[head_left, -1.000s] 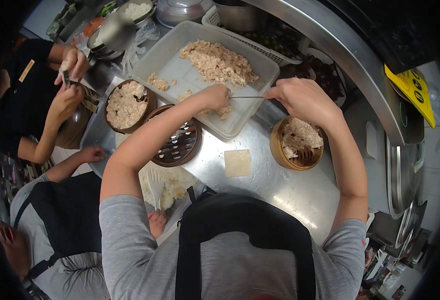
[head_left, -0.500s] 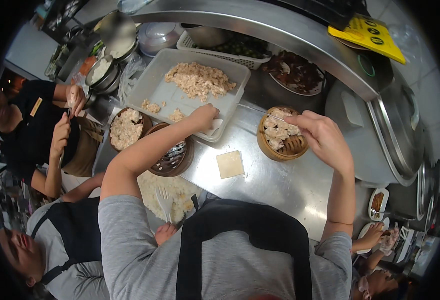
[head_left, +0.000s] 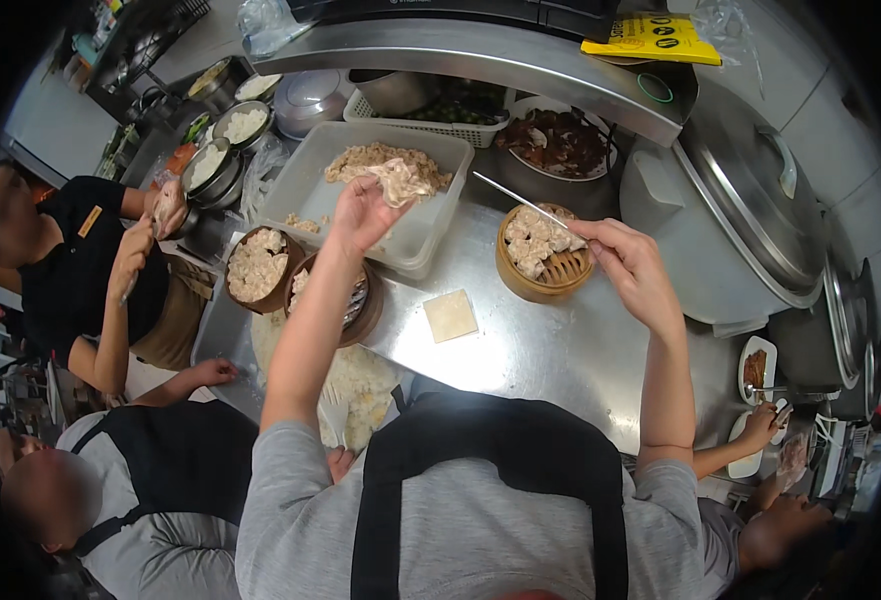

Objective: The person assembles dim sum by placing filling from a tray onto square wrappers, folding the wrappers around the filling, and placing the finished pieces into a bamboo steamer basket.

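Note:
My left hand is raised over a clear plastic tub, its fingers closed around an unfinished-looking dumpling, a thin wrapper with pale meat filling. Behind the dumpling lies a heap of minced filling in the tub. My right hand grips a thin metal stick that slants up and left above a round bamboo steamer. Dumplings fill much of that steamer, with bare slats showing at its near right. A square pile of pale wrappers lies on the steel counter between my hands.
Two more steamers with dumplings, one full and one partly filled, stand at the left. A tray of rice is near my left elbow. Co-workers stand left and right. A large lidded pot and a steel shelf border the counter.
My left hand has lifted from the tub's near right corner and moved left and away, now showing the wrapper and filling. My right hand keeps the stick near the steamer. The view has shifted.

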The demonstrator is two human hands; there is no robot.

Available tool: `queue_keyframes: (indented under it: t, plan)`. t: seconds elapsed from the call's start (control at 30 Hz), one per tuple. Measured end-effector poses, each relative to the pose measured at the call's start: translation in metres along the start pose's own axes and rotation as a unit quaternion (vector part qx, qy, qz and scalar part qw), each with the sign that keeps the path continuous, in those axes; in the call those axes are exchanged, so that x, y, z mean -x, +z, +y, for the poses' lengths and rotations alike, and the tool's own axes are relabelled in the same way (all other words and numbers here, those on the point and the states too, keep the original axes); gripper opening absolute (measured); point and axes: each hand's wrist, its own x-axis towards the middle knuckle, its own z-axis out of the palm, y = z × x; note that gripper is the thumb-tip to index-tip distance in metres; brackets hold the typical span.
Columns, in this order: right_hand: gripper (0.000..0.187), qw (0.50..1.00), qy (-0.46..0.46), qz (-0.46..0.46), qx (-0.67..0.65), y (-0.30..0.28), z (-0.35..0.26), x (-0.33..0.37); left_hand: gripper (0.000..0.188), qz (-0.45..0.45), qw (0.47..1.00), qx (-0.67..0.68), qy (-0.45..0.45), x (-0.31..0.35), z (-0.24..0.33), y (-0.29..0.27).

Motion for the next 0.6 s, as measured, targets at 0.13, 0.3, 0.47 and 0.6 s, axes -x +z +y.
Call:
queue_keyframes:
  t: [0.13,0.3,0.47,0.6]
  plan:
    - [0.037,0.996,-0.083,0.024,0.007,0.017,-0.007,0.013,0.046,-0.030,0.983,0.176,-0.039,0.043,-0.063,0.057]
    - [0.032,0.991,-0.071,-0.019,0.108,0.019,-0.011,0.035,0.040,-0.039,0.958,0.276,-0.071,0.057,-0.120,0.056]
    - [0.034,0.980,-0.057,-0.045,0.183,0.023,-0.012,0.049,0.032,0.016,0.941,0.320,-0.109,0.054,-0.142,0.054]
    - [0.037,0.952,-0.081,-0.076,0.285,0.031,-0.015,0.051,0.025,0.176,0.955,0.231,-0.065,0.042,-0.156,0.052]
